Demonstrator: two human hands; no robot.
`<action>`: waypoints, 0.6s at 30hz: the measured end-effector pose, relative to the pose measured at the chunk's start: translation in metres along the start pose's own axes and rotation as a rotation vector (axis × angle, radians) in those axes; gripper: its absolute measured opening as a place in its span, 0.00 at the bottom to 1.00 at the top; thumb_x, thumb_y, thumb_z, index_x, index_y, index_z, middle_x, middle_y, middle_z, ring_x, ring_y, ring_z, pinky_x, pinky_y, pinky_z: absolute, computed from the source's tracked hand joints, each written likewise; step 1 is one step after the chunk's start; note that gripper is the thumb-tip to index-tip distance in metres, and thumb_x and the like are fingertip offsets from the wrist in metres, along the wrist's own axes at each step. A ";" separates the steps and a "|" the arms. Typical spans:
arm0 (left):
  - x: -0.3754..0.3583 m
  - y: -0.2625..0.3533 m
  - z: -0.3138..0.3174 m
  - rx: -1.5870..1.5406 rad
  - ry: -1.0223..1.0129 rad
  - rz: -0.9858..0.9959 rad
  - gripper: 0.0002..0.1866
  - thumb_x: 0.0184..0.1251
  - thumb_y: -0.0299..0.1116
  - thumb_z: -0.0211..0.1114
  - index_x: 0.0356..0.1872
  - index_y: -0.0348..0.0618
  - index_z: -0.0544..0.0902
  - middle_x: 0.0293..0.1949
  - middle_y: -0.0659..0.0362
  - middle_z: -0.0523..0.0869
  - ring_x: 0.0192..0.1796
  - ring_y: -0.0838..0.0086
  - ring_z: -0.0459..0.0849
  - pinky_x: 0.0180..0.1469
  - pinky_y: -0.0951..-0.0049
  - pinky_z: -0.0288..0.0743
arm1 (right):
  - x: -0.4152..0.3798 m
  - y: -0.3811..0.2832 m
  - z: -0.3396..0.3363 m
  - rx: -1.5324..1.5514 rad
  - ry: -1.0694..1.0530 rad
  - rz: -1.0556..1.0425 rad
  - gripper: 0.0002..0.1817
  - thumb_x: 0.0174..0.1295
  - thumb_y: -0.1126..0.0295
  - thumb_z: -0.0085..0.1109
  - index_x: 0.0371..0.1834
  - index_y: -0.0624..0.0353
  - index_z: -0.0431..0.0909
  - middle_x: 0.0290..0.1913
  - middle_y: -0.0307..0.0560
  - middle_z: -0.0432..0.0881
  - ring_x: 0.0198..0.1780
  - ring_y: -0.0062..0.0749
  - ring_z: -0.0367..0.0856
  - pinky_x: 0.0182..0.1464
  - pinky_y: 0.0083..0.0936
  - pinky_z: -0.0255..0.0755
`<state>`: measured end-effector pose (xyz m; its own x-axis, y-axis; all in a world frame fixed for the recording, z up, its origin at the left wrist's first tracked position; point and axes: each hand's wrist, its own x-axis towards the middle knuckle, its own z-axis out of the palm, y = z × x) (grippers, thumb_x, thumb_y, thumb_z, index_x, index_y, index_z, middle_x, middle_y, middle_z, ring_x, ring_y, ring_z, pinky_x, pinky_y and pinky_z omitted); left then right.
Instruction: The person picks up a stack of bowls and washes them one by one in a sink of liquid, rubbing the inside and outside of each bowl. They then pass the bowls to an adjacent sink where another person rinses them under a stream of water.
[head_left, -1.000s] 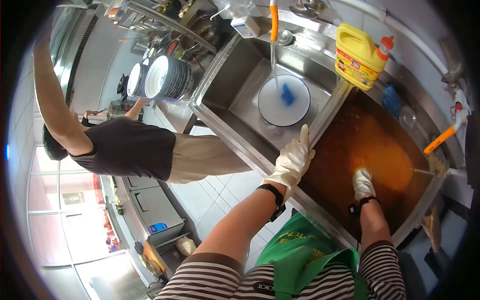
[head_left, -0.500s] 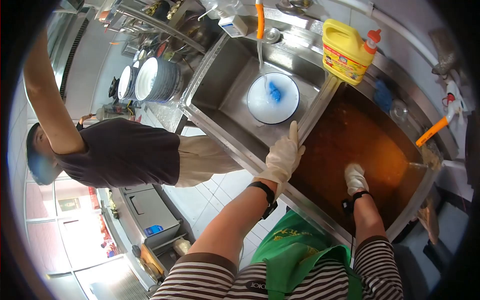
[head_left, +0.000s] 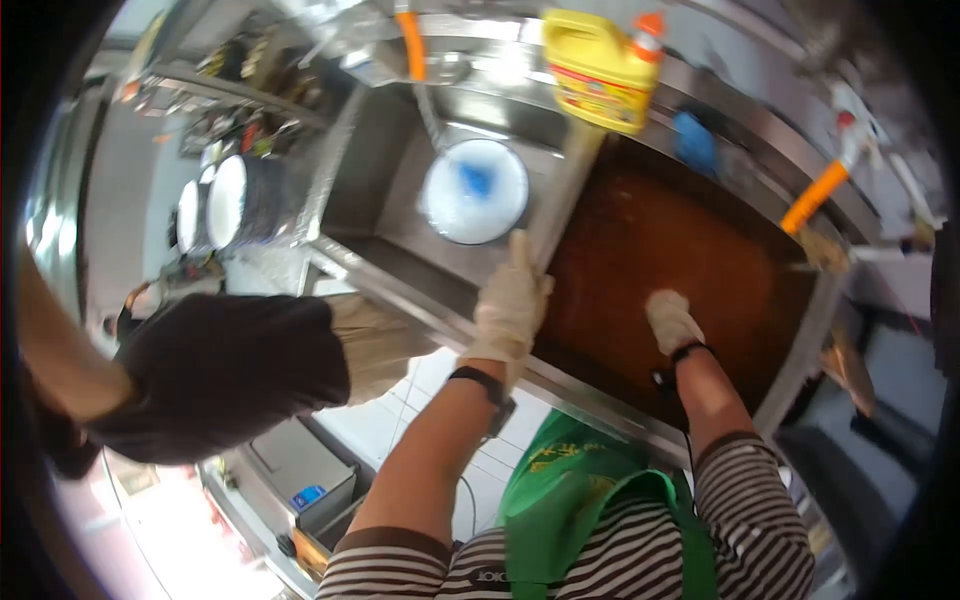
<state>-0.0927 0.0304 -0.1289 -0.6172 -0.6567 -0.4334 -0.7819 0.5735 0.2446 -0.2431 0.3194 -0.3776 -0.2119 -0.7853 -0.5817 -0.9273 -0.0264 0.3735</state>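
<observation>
My left hand (head_left: 510, 300), in a pale rubber glove, lies flat along the steel divider (head_left: 560, 190) between two sink basins, fingers stretched out and holding nothing. My right hand (head_left: 672, 320), also gloved, is dipped into the murky brown water (head_left: 680, 240) that fills the right basin. Its fingertips are under the surface, so any object in them is hidden. In the left basin sits a white bowl (head_left: 474, 190) of foamy water with a blue sponge in it.
A yellow detergent jug (head_left: 598, 68) stands on the back rim above the divider. Orange tap handles (head_left: 815, 195) jut over the basins. A co-worker in a dark shirt (head_left: 220, 370) stands at the left, near stacked bowls (head_left: 225, 200). A blue cloth (head_left: 697, 140) lies at the back.
The view has swung and blurred, so the sinks sit further left and higher in the picture. Both hands keep their places on the divider and in the brown water.
</observation>
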 end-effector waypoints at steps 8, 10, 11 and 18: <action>-0.002 0.011 0.006 0.101 0.025 -0.032 0.51 0.78 0.49 0.72 0.90 0.48 0.51 0.57 0.39 0.88 0.57 0.41 0.89 0.61 0.44 0.85 | 0.062 -0.040 0.095 -0.193 -0.100 0.090 0.08 0.68 0.68 0.65 0.37 0.46 0.94 0.39 0.39 0.93 0.45 0.39 0.92 0.43 0.38 0.83; -0.003 0.012 0.006 0.131 0.048 -0.060 0.51 0.78 0.49 0.72 0.91 0.49 0.50 0.58 0.39 0.87 0.57 0.41 0.89 0.60 0.44 0.85 | 0.077 -0.012 0.028 0.963 -0.393 0.417 0.14 0.75 0.65 0.63 0.55 0.47 0.95 0.63 0.47 0.93 0.68 0.45 0.88 0.62 0.48 0.82; -0.002 0.006 0.012 0.101 0.091 -0.010 0.51 0.78 0.48 0.72 0.91 0.49 0.49 0.58 0.39 0.87 0.57 0.41 0.89 0.60 0.44 0.85 | 0.071 -0.004 0.019 0.960 -0.401 0.426 0.14 0.75 0.65 0.63 0.55 0.47 0.95 0.63 0.47 0.93 0.68 0.45 0.88 0.62 0.48 0.82; -0.003 0.013 0.007 0.077 0.056 -0.046 0.50 0.78 0.46 0.72 0.91 0.48 0.50 0.56 0.38 0.88 0.58 0.40 0.89 0.59 0.44 0.85 | 0.056 0.008 0.004 1.070 -0.407 0.372 0.12 0.75 0.65 0.65 0.55 0.46 0.95 0.64 0.48 0.92 0.67 0.48 0.88 0.65 0.50 0.81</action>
<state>-0.1008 0.0429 -0.1303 -0.5864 -0.7083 -0.3931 -0.8018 0.5765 0.1573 -0.2630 0.2777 -0.4097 -0.4241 -0.3783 -0.8228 -0.5340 0.8383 -0.1101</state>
